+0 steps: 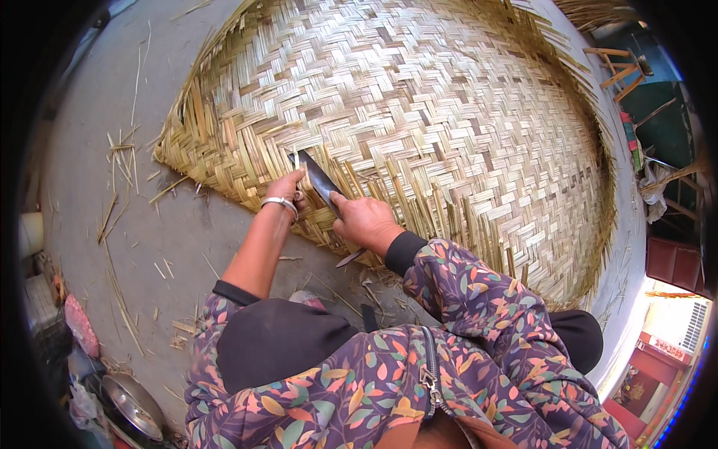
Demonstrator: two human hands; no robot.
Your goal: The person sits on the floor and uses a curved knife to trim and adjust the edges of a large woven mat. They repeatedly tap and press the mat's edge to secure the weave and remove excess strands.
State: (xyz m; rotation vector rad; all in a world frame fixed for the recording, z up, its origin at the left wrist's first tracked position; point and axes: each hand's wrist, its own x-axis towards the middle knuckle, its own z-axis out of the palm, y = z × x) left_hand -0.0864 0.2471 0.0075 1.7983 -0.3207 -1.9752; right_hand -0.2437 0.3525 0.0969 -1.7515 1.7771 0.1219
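A large mat (419, 112) woven from flat, straw-coloured reed strips spreads out in front of me, its near edge folded over. My right hand (366, 223) grips a dark, flat knife-like blade (320, 179), which slants up and left over the folded edge. Below that hand a dark pointed piece (349, 259) sticks out; I cannot tell whether it belongs to the same tool. My left hand (286, 188), with a pale bangle on the wrist, is closed in a pinch by the blade's tip. From its fingers a pale reed strip (297, 159) stands up.
Loose strip ends (441, 213) stand up along the near edge, right of my hands. Reed scraps (120, 161) litter the grey floor (82, 150) at left. A metal basin (133, 404) sits at lower left, a wooden stool (621, 71) at far right.
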